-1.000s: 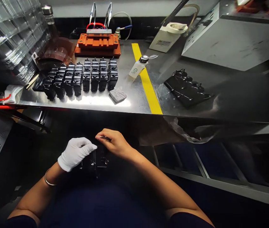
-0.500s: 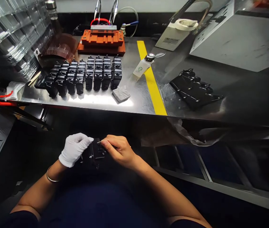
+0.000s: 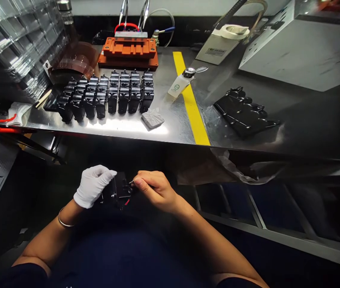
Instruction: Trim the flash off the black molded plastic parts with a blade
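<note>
My left hand [image 3: 93, 186], in a white glove, is closed on the edge of a black plastic part [image 3: 121, 185] in front of my body, below the bench edge. Small metal pins stick out of this part, and a small red spot shows at its lower right. My bare right hand [image 3: 156, 190] pinches a thin metal pin [image 3: 132, 182] between thumb and forefinger. The pin's tip is at the right side of the black part; whether it touches I cannot tell. My fingers hide most of the pin.
On the metal bench [image 3: 175, 132] stand rows of black parts [image 3: 117, 94], a folded white cloth [image 3: 152, 118], a pump bottle [image 3: 179, 85] and an orange fixture [image 3: 129, 50]. More black parts [image 3: 246, 114] lie right of the yellow tape [image 3: 192, 108]. Clear trays [image 3: 16, 44] are stacked left.
My right hand has shifted slightly right, with the pin now pointing at the part's right side. My left hand and the black part have moved a little up and left; the red spot now shows.
</note>
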Demonstrator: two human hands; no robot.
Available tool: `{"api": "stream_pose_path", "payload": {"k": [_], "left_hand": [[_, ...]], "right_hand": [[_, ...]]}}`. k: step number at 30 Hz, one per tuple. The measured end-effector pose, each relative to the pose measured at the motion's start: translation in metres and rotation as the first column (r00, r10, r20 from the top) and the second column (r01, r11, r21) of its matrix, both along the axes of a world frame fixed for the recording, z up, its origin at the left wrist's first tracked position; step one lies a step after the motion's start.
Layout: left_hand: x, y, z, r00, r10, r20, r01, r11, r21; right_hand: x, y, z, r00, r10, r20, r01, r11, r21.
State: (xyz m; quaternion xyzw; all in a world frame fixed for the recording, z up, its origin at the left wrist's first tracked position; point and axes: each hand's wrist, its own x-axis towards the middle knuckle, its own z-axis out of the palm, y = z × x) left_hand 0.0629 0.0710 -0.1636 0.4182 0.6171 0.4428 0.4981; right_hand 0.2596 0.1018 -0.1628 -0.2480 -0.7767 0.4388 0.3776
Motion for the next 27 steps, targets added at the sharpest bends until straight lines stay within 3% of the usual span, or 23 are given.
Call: {"api": "stream_pose_path", "payload": {"k": [4,11,14,16,19,21,24,27], "left_hand": [[0.0,0.002,-0.001,0.999,0.018,-0.032,-0.017,1.0,0.015],[0.001,0.002,-0.004,0.999,0.032,-0.021,-0.032,0.999,0.007],[0.002,0.0,-0.006,0.999,0.038,-0.021,-0.038,0.999,0.0],[0.002,-0.002,-0.007,1.0,0.019,-0.015,-0.019,1.0,-0.012],[0.003,-0.003,-0.009,0.998,-0.061,-0.008,0.061,0.998,-0.009],[0.002,-0.002,-0.008,0.996,-0.08,-0.026,0.081,0.996,0.029],[0.001,0.0,-0.007,0.996,-0.07,-0.06,0.075,0.994,0.081],[0.002,0.001,-0.006,0.994,-0.086,-0.067,0.091,0.993,0.071]], "right_hand": [[-0.005,-0.001,-0.005,0.998,-0.06,0.006,0.059,0.986,0.154],[-0.005,-0.003,-0.005,0.998,-0.061,0.012,0.057,0.978,0.201],[-0.002,-0.001,-0.004,0.999,-0.018,0.041,0.013,0.992,0.129],[0.001,0.001,-0.004,0.995,0.082,0.062,-0.084,0.996,0.017],[0.008,0.005,-0.003,0.947,0.319,0.042,-0.308,0.936,-0.172],[0.011,0.006,-0.002,0.924,0.381,0.011,-0.372,0.908,-0.19],[0.011,0.006,0.001,0.974,0.209,0.089,-0.211,0.977,0.007],[0.007,0.005,0.002,0.98,0.084,0.183,-0.12,0.972,0.2]]}}
